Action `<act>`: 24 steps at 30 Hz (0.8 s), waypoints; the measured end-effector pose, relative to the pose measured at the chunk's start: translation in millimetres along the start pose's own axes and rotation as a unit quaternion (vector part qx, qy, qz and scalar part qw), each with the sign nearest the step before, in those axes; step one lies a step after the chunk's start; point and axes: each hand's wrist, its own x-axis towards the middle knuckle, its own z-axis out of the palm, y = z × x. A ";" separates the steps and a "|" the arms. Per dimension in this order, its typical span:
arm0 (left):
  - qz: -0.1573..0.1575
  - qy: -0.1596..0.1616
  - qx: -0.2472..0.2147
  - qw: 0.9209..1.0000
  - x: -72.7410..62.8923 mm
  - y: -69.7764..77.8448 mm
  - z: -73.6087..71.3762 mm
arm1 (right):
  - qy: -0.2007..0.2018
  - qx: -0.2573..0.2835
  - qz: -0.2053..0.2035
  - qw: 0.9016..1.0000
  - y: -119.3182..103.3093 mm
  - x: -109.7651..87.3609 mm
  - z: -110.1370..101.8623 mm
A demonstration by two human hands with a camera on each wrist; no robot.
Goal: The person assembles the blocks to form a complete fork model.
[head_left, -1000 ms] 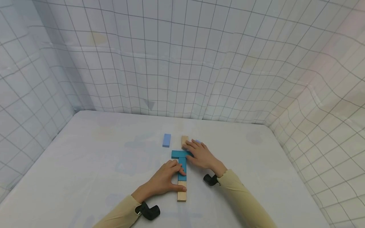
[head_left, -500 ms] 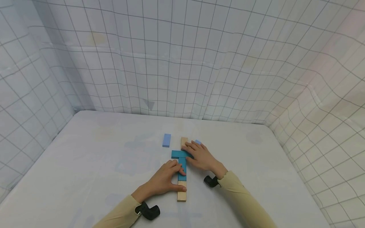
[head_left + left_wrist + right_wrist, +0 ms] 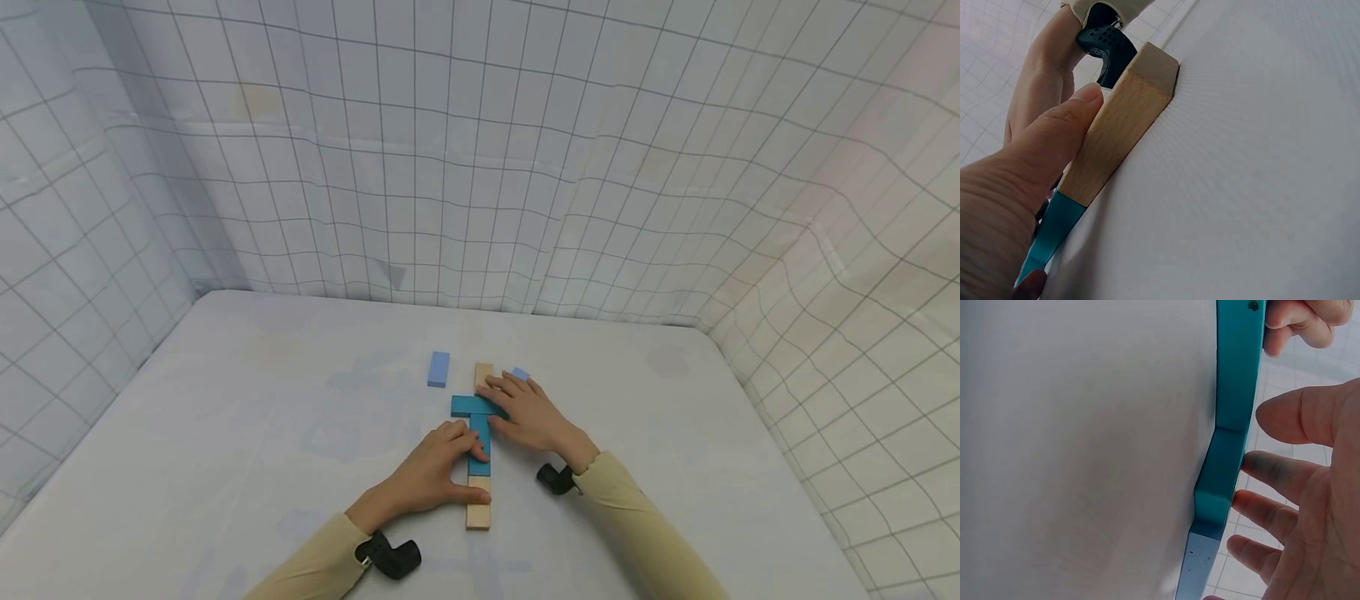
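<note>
Blocks lie flat on the white table in a T-like row. A teal crossbar block (image 3: 462,407) tops a teal upright block (image 3: 480,468), and a wooden block (image 3: 477,518) continues it toward me. My left hand (image 3: 427,472) rests over this column, thumb on the wooden block and fingertips on the teal upright. My right hand (image 3: 531,413) spreads nearly straight fingers over the crossbar's right end. Its fingertips touch a second wooden block (image 3: 483,368) just beyond the crossbar; they partly cover it. In the right wrist view, fingertips touch the crossbar (image 3: 1217,481).
A light blue block (image 3: 438,369) lies left of the far wooden block. Another light blue block (image 3: 521,374) sits to its right, partly behind my right fingers. White table (image 3: 225,433) surrounds the blocks, and grid-patterned curtains (image 3: 465,167) enclose it.
The far wooden block has slid slightly toward me and left, nearer the crossbar, with my right hand moving along. My left hand stays in place.
</note>
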 end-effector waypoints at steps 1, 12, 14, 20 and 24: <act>0.000 0.000 0.000 1.000 0.1 0.0 -0.2 | 0.000 0.001 -0.001 1.000 -0.2 -0.2 -0.2; 0.006 0.002 0.000 1.000 -0.2 -1.8 0.6 | -0.002 0.002 0.001 1.000 -2.1 -1.5 1.1; 0.006 0.002 0.001 1.000 -0.4 -1.6 0.2 | -0.004 0.001 0.002 1.000 -2.6 -1.6 1.2; 0.010 0.002 0.006 1.000 -0.3 -1.2 -0.2 | -0.002 0.006 0.000 1.000 -3.1 -2.5 2.0; 0.009 0.002 0.006 1.000 -0.4 -1.2 0.0 | -0.004 0.007 -0.001 1.000 -3.1 -3.1 2.6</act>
